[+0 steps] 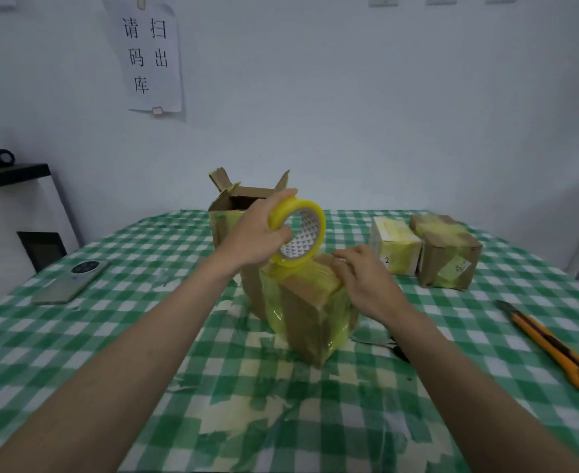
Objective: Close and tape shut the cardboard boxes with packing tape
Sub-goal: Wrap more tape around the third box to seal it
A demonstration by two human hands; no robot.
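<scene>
Tabletop: green-and-white checked cloth; carries 4 cardboard boxes, a phone at the left, a utility knife at the right
Open box: largest carton, at the far centre, behind the hands; top flaps stand up, not closed, not taped across the top; interior dark, contents cannot be told
Centre box: closed, yellow tape already wrapped over the top and down the sides; judged to be the box in hand, with the current strip not yet cut from the roll
Brown box: far right, closed and taped, judged finished; contents hidden
Pale box: just beside the brown box on its left, closed and taped, judged finished; contents hidden
Tape roll: held above the centre box's top edge, tape running down onto it
Left hand: fingers curled round the roll's rim, gripping it
Right hand: fingers bent over the centre box's far top edge, pressing it steady
Remaining: judged 2 of 4 done; finish the centre box, then close and tape the open box
</scene>
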